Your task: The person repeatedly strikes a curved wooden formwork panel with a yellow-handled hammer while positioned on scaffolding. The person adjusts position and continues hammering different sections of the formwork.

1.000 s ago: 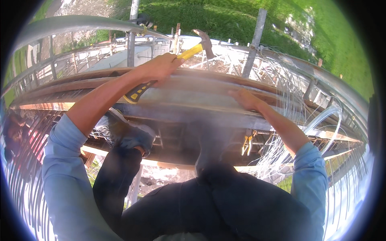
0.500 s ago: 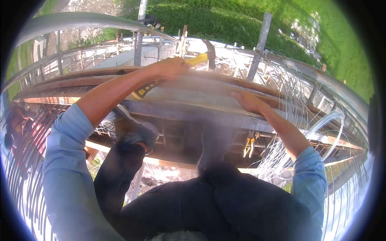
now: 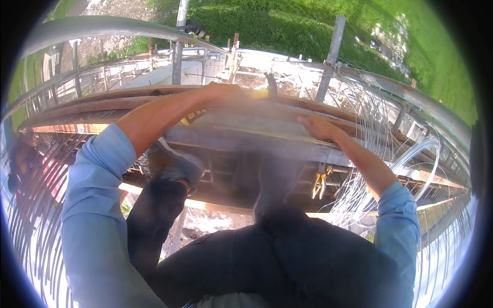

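My left hand [image 3: 225,93] is closed round the handle of a claw hammer with yellow on it. Its dark metal head [image 3: 271,86] points away from me, above the far planks. The handle's yellow and black end [image 3: 191,117] shows below my wrist. My right hand [image 3: 318,127] is at the wooden beam [image 3: 226,140], right of the hammer, with its fingers drawn together. Whether they hold anything small is too hazy to make out. A blurred patch covers the beam between my hands.
Pliers with yellow handles [image 3: 319,184] hang below the beam. Loose tie wire [image 3: 429,151] loops at the right. Metal pipes [image 3: 331,59] stand beyond the planks, with grass [image 3: 267,28] past them. My shoe [image 3: 179,167] is near the beam, over an open gap. Rebar [image 3: 43,226] lines the left.
The hammer has come down toward the planks, with its head lower than before. My left forearm and sleeve have shifted slightly right. My right hand has barely moved.
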Tool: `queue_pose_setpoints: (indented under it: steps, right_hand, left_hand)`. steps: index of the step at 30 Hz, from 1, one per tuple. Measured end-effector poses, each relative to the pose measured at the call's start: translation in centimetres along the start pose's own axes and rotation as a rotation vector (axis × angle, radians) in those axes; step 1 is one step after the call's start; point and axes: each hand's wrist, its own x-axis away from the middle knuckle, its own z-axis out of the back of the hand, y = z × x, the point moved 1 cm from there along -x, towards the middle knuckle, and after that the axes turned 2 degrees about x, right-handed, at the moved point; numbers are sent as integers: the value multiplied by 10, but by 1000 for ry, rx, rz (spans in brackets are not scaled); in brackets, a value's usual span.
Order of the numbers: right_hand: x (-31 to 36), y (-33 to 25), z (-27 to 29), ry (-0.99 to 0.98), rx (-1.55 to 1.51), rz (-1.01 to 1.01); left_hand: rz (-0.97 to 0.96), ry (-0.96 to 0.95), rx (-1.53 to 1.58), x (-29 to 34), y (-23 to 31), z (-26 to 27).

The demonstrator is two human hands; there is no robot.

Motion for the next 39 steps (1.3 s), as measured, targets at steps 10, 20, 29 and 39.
queue_pose_setpoints:
  steps: [10, 20, 29, 39]
  right_hand:
    - [8, -12, 17, -74, -51, -120]
    - [5, -8, 13, -75, -10, -91]
    - [0, -6, 8, -11, 34, -17]
    - [-4, 0, 4, -18, 26, 48]
  left_hand:
    - [-356, 527, 197, 40, 23, 96]
    - [-37, 102, -92, 9, 24, 60]
    - [-190, 46, -210, 3, 16, 10]
    - [-327, 582, 101, 67, 58, 114]
